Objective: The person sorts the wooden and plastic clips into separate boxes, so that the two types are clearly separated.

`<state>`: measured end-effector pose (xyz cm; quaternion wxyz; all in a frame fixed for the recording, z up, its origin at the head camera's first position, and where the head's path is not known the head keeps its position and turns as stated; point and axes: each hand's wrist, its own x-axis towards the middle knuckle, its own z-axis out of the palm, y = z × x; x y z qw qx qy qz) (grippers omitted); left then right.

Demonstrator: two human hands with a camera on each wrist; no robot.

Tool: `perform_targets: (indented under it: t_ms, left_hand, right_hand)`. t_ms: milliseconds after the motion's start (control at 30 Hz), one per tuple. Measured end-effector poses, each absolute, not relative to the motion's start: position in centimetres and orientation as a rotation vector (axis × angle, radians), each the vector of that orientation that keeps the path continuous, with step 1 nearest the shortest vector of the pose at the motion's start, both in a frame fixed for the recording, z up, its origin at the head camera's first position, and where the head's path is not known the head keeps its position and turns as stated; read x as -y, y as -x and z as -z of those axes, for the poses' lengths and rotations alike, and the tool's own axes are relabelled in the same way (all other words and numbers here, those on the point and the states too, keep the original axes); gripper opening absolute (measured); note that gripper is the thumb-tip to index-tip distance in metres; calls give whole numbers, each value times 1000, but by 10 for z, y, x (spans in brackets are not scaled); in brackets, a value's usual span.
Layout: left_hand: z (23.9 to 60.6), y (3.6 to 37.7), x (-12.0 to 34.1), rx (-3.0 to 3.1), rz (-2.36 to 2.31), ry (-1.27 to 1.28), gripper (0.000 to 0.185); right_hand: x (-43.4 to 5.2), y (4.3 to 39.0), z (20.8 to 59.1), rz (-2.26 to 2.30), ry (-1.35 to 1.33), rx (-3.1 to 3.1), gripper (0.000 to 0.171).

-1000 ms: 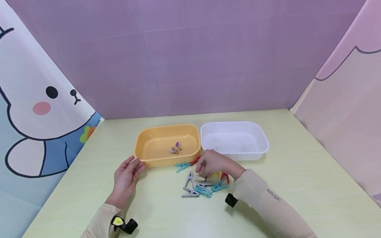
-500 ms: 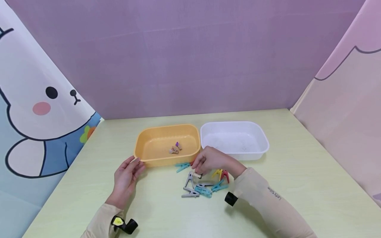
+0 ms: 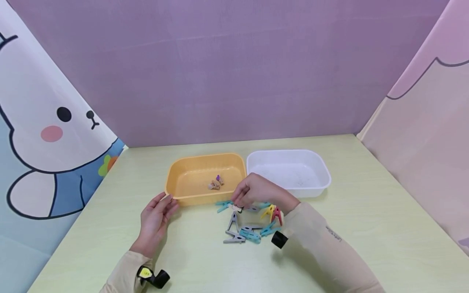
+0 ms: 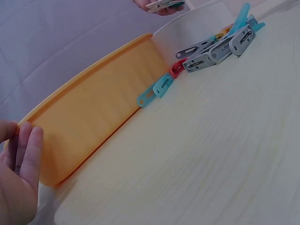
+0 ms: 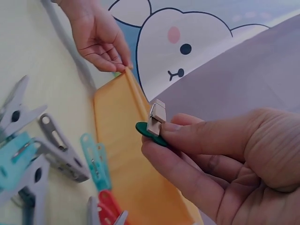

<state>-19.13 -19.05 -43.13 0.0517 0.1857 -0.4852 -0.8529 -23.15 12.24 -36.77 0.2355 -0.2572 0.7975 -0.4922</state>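
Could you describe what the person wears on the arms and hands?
Both arms wear long, close-fitting beige sleeves to the wrist. The right sleeve carries small dark lettering. A small black device is strapped at each wrist; the one on the left wrist has a yellow tag. The left hand and right hand are bare, with no gloves or rings visible.

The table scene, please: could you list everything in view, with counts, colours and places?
table: one, pale yellow-green, under everything
orange tray: one, left of the white tray
small wooden clips: a few, tan with a purple bit, inside the orange tray
white tray: one, right of the orange tray
clothes pegs: about nine, grey, teal, red and yellow, on the table in front of the trays
small clip: one, pale wood with a green piece, pinched by the right hand
left hand: touches the orange tray's near left corner
right hand: above the pegs
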Motion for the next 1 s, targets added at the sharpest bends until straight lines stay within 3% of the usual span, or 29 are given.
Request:
perform_targets:
  t_ms: [1000]
  left_hand:
    - [431, 190, 191, 1495, 2592, -545, 19]
  right_hand:
    - [-87, 262, 331, 1491, 623, -2195, 16]
